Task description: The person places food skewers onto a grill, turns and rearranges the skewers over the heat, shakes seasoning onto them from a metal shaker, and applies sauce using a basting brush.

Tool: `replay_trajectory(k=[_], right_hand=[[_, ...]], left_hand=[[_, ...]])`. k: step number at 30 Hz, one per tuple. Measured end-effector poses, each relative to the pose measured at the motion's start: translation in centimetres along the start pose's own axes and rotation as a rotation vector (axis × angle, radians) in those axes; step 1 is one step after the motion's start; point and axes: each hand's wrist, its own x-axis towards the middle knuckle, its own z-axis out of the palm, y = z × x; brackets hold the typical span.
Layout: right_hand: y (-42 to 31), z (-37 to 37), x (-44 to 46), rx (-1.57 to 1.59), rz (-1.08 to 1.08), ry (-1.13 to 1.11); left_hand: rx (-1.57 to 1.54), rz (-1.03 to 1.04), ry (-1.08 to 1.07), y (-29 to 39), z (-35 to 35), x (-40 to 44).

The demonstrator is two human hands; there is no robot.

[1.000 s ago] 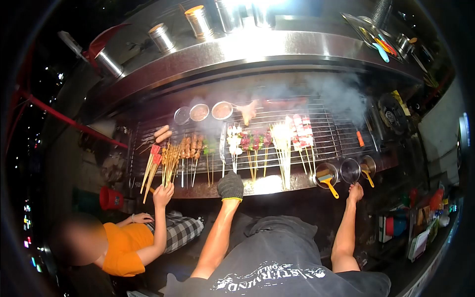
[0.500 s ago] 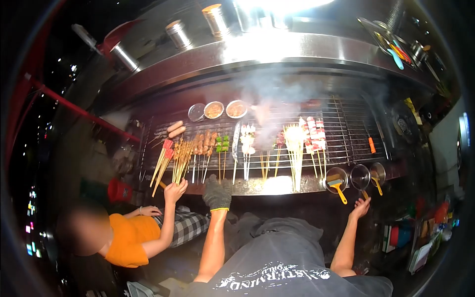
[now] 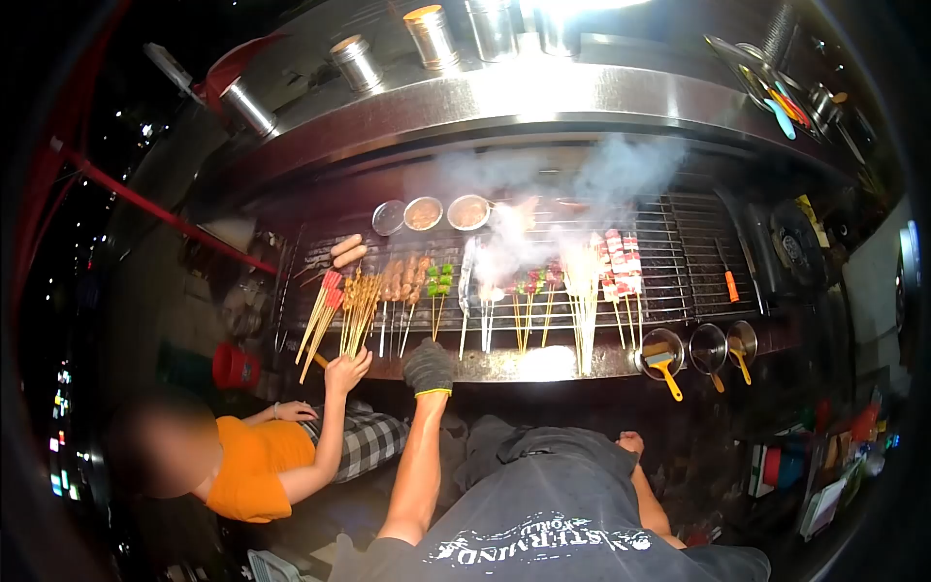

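Note:
My left hand, in a dark grey knit glove with a yellow cuff, is at the grill's front edge, fingers closed round the stick ends of the green skewers. Brown meat skewers lie just left of them, and a long foil-like silvery item lies to the right. My right hand is bare, low beside my dark shirt, its fingers curled; whatever it may hold is hidden. Smoke partly covers the skewers in the middle. Red-and-white skewers lie farther right on the grill.
At the left, a person in an orange top has a hand on a bunch of skewers. Several cups, some with yellow brushes, line the right front edge. Metal canisters stand behind; bowls sit on the grill.
My right hand has left the brush at the cups and drawn back towards my body. My left hand has moved from beside the silvery item to the green skewers' sticks. Smoke has shifted.

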Motion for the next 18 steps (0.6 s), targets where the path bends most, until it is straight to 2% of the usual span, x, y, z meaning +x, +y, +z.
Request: replay_trajectory(k=[2, 4, 5, 6, 8, 10, 11, 13, 16, 18], right_hand=[[3.6, 1.8, 1.5, -0.234, -0.148, 0.003], [9.8, 3.9, 5.8, -0.090, -0.237, -0.123], [10.4, 4.1, 6.0, -0.015, -0.274, -0.192], [10.6, 3.5, 6.3, -0.057, -0.220, -0.212], [6.2, 1.4, 3.5, -0.188, -0.057, -0.277], [5.1, 1.3, 3.7, -0.241, -0.027, -0.258], [5.0, 0.5, 3.8, -0.294, 0.005, -0.242], [1.6, -1.8, 1.7, -0.455, -0.146, -0.289], [0.7, -2.3, 0.0, -0.389, -0.072, -0.153], [-1.6, -2.6, -1.0, -0.264, 0.031, -0.248]], left_hand=[[0.039, 0.031, 0.004, 0.0, -0.1, 0.2], [0.048, 0.068, 0.080, 0.0, -0.3, 0.3], [0.049, 0.073, 0.080, -0.3, -0.1, 0.5], [0.028, 0.105, 0.131, -0.6, 0.1, 0.6], [0.006, 0.141, 0.179, -1.1, -0.3, 0.8], [0.076, 0.151, 0.096, -0.7, -2.1, 0.7], [0.036, 0.170, 0.163, -0.6, -2.4, 0.4], [0.015, 0.165, 0.170, -0.4, -2.1, 0.3], [-0.073, 0.200, 0.159, 0.1, -1.4, 0.0], [-0.151, 0.143, 0.133, 0.9, -1.5, -0.5]])
